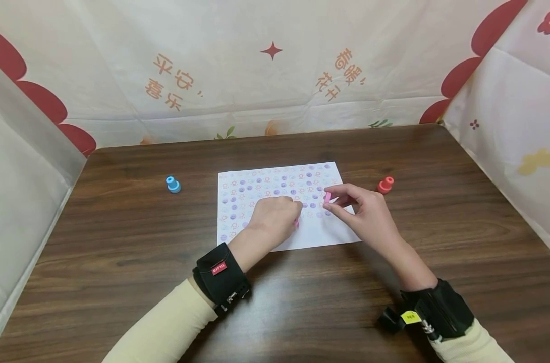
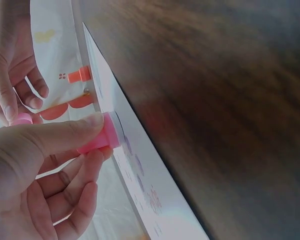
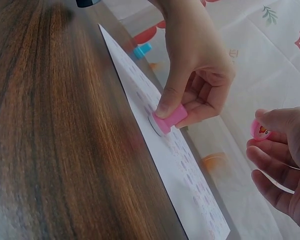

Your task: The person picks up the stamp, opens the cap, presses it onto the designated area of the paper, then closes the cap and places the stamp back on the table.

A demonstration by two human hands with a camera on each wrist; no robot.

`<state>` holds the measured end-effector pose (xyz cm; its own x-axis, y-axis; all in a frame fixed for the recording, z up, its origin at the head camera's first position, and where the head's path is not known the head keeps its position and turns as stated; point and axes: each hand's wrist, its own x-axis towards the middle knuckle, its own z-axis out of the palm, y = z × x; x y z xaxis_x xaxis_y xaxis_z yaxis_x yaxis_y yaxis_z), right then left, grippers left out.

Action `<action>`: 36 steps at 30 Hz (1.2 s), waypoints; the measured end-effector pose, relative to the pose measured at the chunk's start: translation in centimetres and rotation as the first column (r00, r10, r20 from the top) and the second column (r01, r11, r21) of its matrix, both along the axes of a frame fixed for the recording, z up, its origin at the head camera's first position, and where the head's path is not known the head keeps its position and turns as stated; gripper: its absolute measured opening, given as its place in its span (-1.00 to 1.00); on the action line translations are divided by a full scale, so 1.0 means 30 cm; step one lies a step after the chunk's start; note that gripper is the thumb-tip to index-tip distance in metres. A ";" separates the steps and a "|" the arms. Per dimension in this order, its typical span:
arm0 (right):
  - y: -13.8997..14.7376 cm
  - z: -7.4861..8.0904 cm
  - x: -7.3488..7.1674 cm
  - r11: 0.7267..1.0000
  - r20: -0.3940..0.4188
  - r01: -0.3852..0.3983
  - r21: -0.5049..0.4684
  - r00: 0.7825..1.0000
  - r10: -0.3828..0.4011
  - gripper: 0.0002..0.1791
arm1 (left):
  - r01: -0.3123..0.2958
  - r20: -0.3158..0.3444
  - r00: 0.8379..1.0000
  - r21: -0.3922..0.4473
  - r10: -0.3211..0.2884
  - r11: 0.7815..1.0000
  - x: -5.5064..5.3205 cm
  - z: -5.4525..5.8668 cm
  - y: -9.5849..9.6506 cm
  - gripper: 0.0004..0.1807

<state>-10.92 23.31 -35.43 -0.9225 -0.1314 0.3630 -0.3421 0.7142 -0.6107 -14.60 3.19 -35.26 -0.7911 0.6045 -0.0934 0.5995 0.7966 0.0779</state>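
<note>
My left hand (image 1: 275,218) pinches a pink stamp (image 3: 174,118) between thumb and fingers. The stamp's pale base is down at the white sheet of paper (image 1: 320,235); whether it presses or hovers slightly, I cannot tell. Rows of small purple, red and pale blue printed marks cover much of the sheet. Over the paper's right side, my right hand (image 1: 370,212) holds a small pink cap (image 3: 260,131) by thumb and fingertips. A little colored picture shows on the cap's end in the right wrist view. From the head view, my left hand hides most of the stamp.
A blue stamp (image 1: 173,185) stands left of the paper on the brown wooden table (image 1: 129,262). On the right, beyond my right hand, stands a red stamp (image 1: 385,185). Printed white cloth (image 1: 238,70) hangs behind the table and along both sides.
</note>
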 end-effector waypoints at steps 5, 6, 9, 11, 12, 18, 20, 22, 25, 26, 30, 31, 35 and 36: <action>0.002 0.000 0.002 1.000 -0.008 -0.002 0.000 1.000 0.002 -0.66 | -0.005 -0.013 1.000 -0.002 0.005 1.000 0.006 -0.002 -0.002 -0.77; 0.002 0.000 0.002 1.000 -0.008 -0.001 -0.001 1.000 0.001 -0.66 | -0.004 -0.020 1.000 -0.006 0.004 1.000 0.007 -0.003 -0.002 -0.76; 0.002 0.000 0.005 1.000 -0.007 0.001 0.001 1.000 -0.001 -0.66 | 0.000 -0.046 0.999 -0.018 -0.001 1.000 0.009 -0.008 -0.008 -0.76; 0.001 0.000 0.007 1.000 -0.004 0.002 0.002 1.000 -0.002 -0.66 | 0.000 -0.056 0.998 -0.009 -0.001 1.000 0.010 -0.011 -0.017 -0.79; 0.001 0.000 0.008 1.000 -0.003 0.002 0.002 1.000 -0.002 -0.66 | -0.002 -0.057 0.998 0.000 0.002 1.000 0.010 -0.010 -0.024 -0.81; -0.002 0.004 0.010 1.000 0.006 -0.002 0.002 1.000 0.002 -0.67 | -0.063 -0.014 0.998 0.121 0.066 0.991 0.020 0.031 -0.073 -0.82; -0.005 0.006 0.011 1.000 0.007 -0.006 0.003 1.000 0.006 -0.67 | -0.096 0.019 0.995 0.180 0.094 0.979 0.024 0.047 -0.088 -0.79; -0.008 0.008 0.011 1.000 0.010 -0.010 0.003 1.000 0.010 -0.68 | -0.128 0.062 0.991 0.241 0.117 0.962 0.027 0.059 -0.101 -0.77; -0.016 0.011 0.013 1.000 0.016 -0.016 0.004 1.000 0.016 -0.66 | -0.173 0.124 0.982 0.324 0.140 0.930 0.031 0.070 -0.120 -0.76; -0.018 0.012 0.014 1.000 0.018 -0.017 0.003 1.000 0.017 -0.66 | -0.185 0.144 0.979 0.354 0.141 0.917 0.032 0.072 -0.126 -0.77; -0.031 0.016 0.017 1.000 0.023 -0.026 -0.001 0.999 0.026 -0.65 | -0.214 0.201 0.971 0.487 0.130 0.847 0.034 0.065 -0.149 -0.78; -0.035 0.017 0.017 1.000 0.022 -0.031 -0.004 0.999 0.031 -0.65 | -0.222 0.218 0.968 0.522 0.123 0.824 0.035 0.062 -0.154 -0.78; -0.053 0.021 0.019 0.998 0.013 -0.056 -0.014 0.998 0.057 -0.63 | -0.267 0.290 0.952 0.642 0.095 0.718 0.034 0.043 -0.173 -0.78; -0.058 0.022 0.020 0.998 0.010 -0.064 -0.016 0.998 0.064 -0.63 | -0.281 0.311 0.947 0.665 0.086 0.692 0.033 0.039 -0.177 -0.78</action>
<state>-10.31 21.58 -34.77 -0.9163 -0.1846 0.3555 -0.3800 0.6812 -0.6257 -13.61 -2.12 -34.10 -0.9042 0.4169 0.0929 0.3311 0.5467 0.7691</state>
